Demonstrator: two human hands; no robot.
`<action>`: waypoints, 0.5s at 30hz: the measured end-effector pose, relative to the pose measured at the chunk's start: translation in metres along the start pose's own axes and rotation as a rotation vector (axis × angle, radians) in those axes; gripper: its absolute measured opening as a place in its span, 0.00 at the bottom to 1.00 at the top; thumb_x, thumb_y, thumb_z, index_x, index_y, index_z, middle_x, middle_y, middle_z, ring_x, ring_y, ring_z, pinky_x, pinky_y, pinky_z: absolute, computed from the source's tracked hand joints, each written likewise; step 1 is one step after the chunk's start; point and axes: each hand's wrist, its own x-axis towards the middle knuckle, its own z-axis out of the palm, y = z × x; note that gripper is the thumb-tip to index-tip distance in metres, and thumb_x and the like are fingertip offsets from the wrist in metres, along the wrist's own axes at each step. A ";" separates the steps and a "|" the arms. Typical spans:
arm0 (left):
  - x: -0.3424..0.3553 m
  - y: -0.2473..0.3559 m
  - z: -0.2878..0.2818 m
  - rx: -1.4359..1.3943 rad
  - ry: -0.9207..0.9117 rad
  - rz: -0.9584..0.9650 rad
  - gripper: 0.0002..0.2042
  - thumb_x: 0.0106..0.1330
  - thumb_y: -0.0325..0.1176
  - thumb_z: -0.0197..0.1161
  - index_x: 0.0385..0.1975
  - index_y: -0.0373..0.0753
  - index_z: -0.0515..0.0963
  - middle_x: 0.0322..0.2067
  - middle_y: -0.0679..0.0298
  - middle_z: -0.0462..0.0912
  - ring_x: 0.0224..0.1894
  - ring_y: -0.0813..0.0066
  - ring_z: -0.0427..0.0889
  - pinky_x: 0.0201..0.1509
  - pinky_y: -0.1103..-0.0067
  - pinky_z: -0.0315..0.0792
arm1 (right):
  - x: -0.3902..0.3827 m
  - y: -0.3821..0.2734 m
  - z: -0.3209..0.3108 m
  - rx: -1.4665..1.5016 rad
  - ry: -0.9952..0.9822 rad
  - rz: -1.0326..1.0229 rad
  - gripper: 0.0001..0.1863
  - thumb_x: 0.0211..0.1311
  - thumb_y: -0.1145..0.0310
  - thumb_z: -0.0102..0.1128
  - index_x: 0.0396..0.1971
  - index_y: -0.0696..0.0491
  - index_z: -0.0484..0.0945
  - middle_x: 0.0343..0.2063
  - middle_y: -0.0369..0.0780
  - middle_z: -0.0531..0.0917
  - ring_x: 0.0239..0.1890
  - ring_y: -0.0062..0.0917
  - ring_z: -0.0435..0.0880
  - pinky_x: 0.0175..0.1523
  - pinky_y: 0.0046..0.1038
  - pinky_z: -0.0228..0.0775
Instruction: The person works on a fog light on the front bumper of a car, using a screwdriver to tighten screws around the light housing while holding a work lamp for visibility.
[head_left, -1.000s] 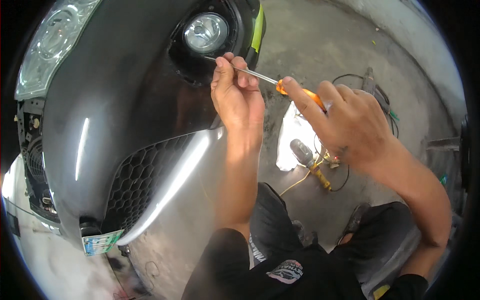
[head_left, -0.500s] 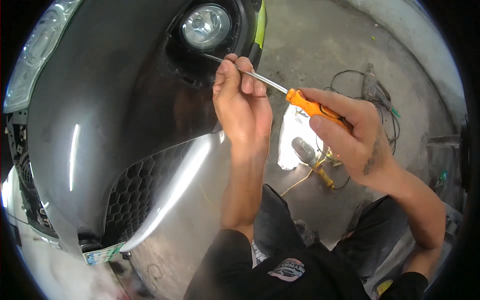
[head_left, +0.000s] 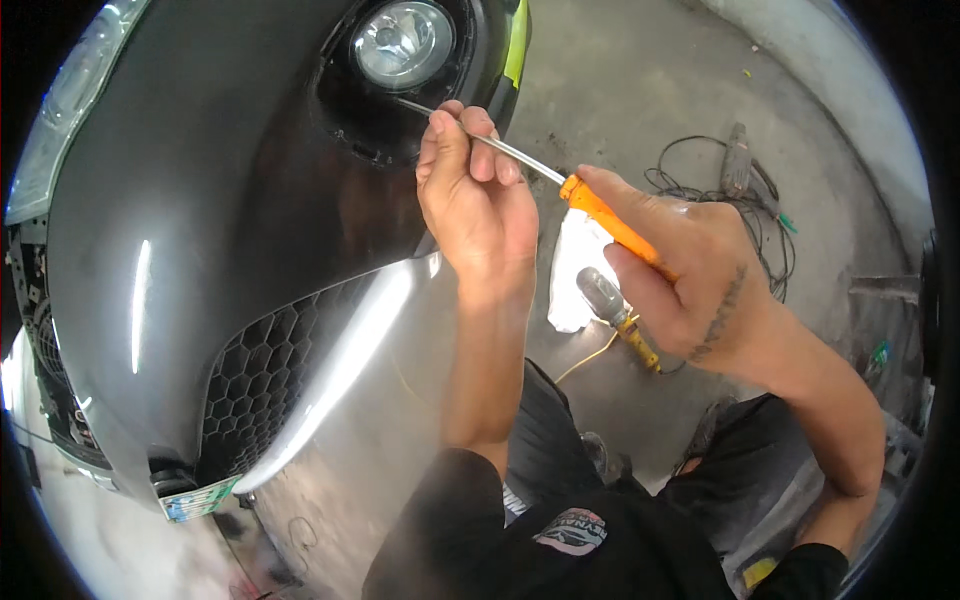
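Observation:
A screwdriver (head_left: 612, 218) with an orange handle and a long metal shaft slants up to the left. My right hand (head_left: 690, 275) is wrapped round its handle. Near the tip, the fingers of my left hand (head_left: 478, 195) pinch the shaft and steady it. The tip reaches the dark recess just below a round fog light (head_left: 404, 45). That light sits in a black car bumper (head_left: 170, 180). What the tip touches is too small to make out.
Below the fog light is a honeycomb grille (head_left: 265, 385). A headlight (head_left: 75, 110) lies at the far left. On the floor are a caged work lamp (head_left: 603, 295) with a yellow handle, a white bag (head_left: 575, 265) and a grey tool (head_left: 737, 160) with coiled cable.
The right hand has rolled over on the handle, turning the screwdriver, so more of its back shows. The view has shifted slightly; the left hand keeps its pinch.

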 end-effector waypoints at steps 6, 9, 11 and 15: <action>-0.001 0.004 -0.004 0.016 0.001 -0.002 0.09 0.78 0.37 0.59 0.45 0.39 0.76 0.31 0.65 0.79 0.23 0.87 0.67 0.26 0.86 0.66 | 0.004 -0.019 -0.010 0.387 -0.103 0.371 0.25 0.64 0.75 0.56 0.61 0.65 0.76 0.24 0.36 0.77 0.25 0.14 0.71 0.32 0.20 0.63; -0.001 0.002 0.005 0.055 0.075 -0.012 0.09 0.78 0.37 0.60 0.45 0.39 0.76 0.32 0.65 0.79 0.23 0.87 0.68 0.26 0.86 0.64 | 0.006 -0.019 -0.020 0.467 -0.128 0.484 0.25 0.63 0.74 0.57 0.61 0.65 0.76 0.25 0.33 0.77 0.26 0.13 0.71 0.32 0.19 0.63; -0.001 0.002 0.005 0.056 0.069 -0.008 0.09 0.77 0.37 0.60 0.45 0.38 0.76 0.32 0.65 0.79 0.23 0.87 0.68 0.26 0.86 0.63 | 0.005 -0.014 -0.017 0.481 -0.097 0.431 0.25 0.64 0.74 0.57 0.62 0.64 0.76 0.25 0.33 0.77 0.26 0.12 0.71 0.31 0.19 0.62; -0.002 0.003 0.000 0.049 0.055 -0.008 0.08 0.77 0.36 0.60 0.45 0.38 0.76 0.32 0.66 0.79 0.24 0.86 0.68 0.27 0.85 0.64 | 0.006 -0.012 -0.016 0.500 -0.150 0.406 0.26 0.65 0.72 0.57 0.62 0.65 0.76 0.26 0.32 0.78 0.25 0.11 0.71 0.31 0.18 0.61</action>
